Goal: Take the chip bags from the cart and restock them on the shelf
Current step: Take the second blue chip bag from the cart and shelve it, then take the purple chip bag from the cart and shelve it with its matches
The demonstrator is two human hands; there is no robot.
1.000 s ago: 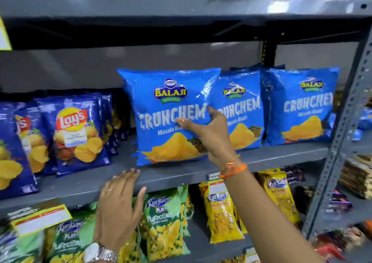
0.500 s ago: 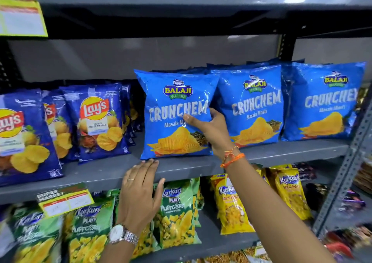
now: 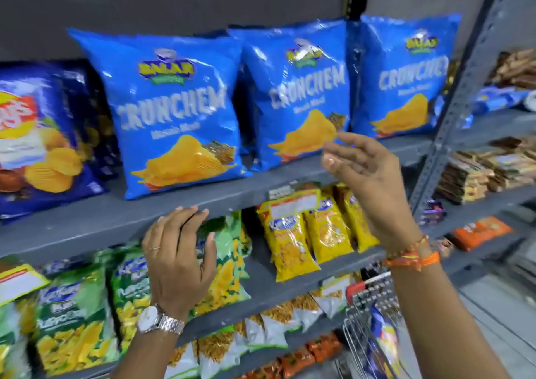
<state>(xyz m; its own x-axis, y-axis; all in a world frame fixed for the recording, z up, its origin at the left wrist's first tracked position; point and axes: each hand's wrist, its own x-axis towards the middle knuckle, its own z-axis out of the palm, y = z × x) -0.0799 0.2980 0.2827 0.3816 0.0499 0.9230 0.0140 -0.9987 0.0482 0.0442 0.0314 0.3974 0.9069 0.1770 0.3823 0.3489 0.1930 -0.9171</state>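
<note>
Three blue Crunchem chip bags stand upright in a row on the grey shelf (image 3: 87,222): the left bag (image 3: 174,111), the middle bag (image 3: 298,94) and the right bag (image 3: 406,76). My right hand (image 3: 368,172) hovers in front of the shelf below the middle bag, fingers apart and holding nothing. My left hand (image 3: 179,251) rests with its fingertips on the shelf's front edge, below the left bag, and is empty. At the bottom right, the wire cart (image 3: 371,300) holds a blue bag (image 3: 383,338).
Dark blue Lay's bags (image 3: 37,146) stand to the left of the Crunchem row. Green Kurkure bags (image 3: 75,309) and yellow Kurkure bags (image 3: 293,251) fill the shelf below. A grey upright post (image 3: 464,88) separates a neighbouring rack of snack packs (image 3: 475,172).
My right hand has let go of the left Crunchem bag and pulled back to the right. The bag now stands on its own. The view has shifted down and right, showing the cart.
</note>
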